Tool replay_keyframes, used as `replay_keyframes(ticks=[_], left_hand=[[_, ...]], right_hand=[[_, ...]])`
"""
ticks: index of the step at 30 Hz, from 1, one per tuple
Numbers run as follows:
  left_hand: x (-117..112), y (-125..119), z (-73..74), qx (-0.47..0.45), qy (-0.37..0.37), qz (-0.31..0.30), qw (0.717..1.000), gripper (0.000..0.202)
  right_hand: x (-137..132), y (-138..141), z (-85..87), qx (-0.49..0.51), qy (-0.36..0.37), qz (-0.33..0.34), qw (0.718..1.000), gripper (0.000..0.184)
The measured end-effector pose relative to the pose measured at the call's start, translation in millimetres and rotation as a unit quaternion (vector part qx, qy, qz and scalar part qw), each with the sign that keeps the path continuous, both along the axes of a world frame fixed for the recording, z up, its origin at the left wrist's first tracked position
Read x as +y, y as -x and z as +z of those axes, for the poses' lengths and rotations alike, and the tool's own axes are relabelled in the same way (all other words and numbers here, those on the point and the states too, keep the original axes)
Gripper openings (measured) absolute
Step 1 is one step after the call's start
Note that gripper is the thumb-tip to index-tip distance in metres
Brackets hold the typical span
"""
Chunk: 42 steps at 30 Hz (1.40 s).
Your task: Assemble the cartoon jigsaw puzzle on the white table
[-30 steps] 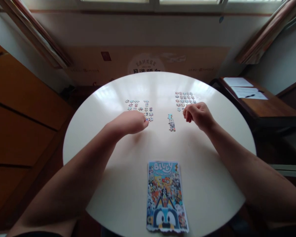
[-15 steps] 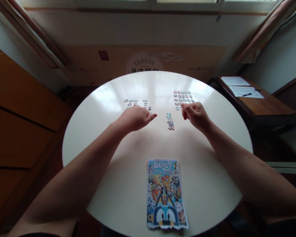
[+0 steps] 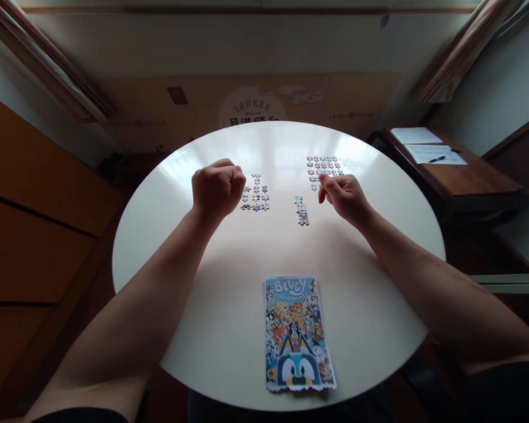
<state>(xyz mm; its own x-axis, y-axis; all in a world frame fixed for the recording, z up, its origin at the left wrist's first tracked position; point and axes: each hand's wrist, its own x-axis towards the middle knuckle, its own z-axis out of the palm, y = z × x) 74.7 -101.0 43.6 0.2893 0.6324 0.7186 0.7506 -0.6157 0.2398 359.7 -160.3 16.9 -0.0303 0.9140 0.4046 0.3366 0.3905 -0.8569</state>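
My left hand is closed in a fist over the left part of the white table, beside a group of loose jigsaw pieces, and covers some of them. Whatever the fist may hold is hidden. My right hand has its fingers curled, thumb near the forefinger, at the lower edge of a second group of jigsaw pieces laid out in rows. Anything between those fingers is too small to make out. Between the hands lies a narrow joined strip of puzzle pieces, apart from both.
A Bluey picture sheet with a ragged lower edge lies near the front of the round white table. To the right, a wooden side table carries papers and a pen. Curtains hang at both sides.
My left hand has moved left and up, its thumb now folded in, uncovering more pieces of the left group. The right hand stays near the right group. The view has shifted slightly.
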Motion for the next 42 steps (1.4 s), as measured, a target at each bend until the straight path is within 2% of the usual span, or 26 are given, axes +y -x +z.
replay_keyframes(ticks=[4,8,10,13,16,19,24,29,34,38,42], left_hand=[[11,24,6.4,-0.146,-0.057,0.019,0.988,0.037],[28,54,4.1,-0.245,-0.053,0.093,0.964,0.036],[35,65,-3.6,-0.254,-0.028,0.136,0.957,0.035],[44,76,-19.3,-0.25,0.064,0.191,0.947,0.033],[52,79,-31.3,-0.247,0.138,0.207,0.936,0.034],[54,76,-35.0,-0.211,0.148,0.2,0.945,0.037],[47,59,-31.7,-0.079,0.114,0.142,0.98,0.034],[40,46,-28.4,-0.004,0.089,0.108,0.99,0.032],[34,28,-31.4,0.097,0.131,0.065,0.985,0.025],[35,13,-38.5,0.129,0.186,0.083,0.971,0.02],[38,12,-41.3,0.147,0.203,0.1,0.963,0.02]], right_hand=[[0,3,-4.1,0.002,0.013,-0.025,1.0,0.063],[3,3,-10.5,0.008,0.003,-0.038,0.999,0.062],[4,4,-11.9,0.01,0.003,-0.044,0.999,0.062],[2,5,-11.6,0.013,0.004,-0.048,0.999,0.061],[1,7,-11.0,0.013,0.011,-0.052,0.999,0.062],[0,8,-12.2,0.012,0.017,-0.05,0.999,0.062],[1,7,-16.6,0.008,0.018,-0.038,0.999,0.059],[0,6,-17.6,0.018,0.032,-0.035,0.999,0.058],[0,6,-13.9,0.024,0.02,-0.042,0.999,0.058],[0,7,-11.2,0.016,-0.001,-0.048,0.999,0.056],[1,8,-9.8,0.012,-0.012,-0.048,0.999,0.056]])
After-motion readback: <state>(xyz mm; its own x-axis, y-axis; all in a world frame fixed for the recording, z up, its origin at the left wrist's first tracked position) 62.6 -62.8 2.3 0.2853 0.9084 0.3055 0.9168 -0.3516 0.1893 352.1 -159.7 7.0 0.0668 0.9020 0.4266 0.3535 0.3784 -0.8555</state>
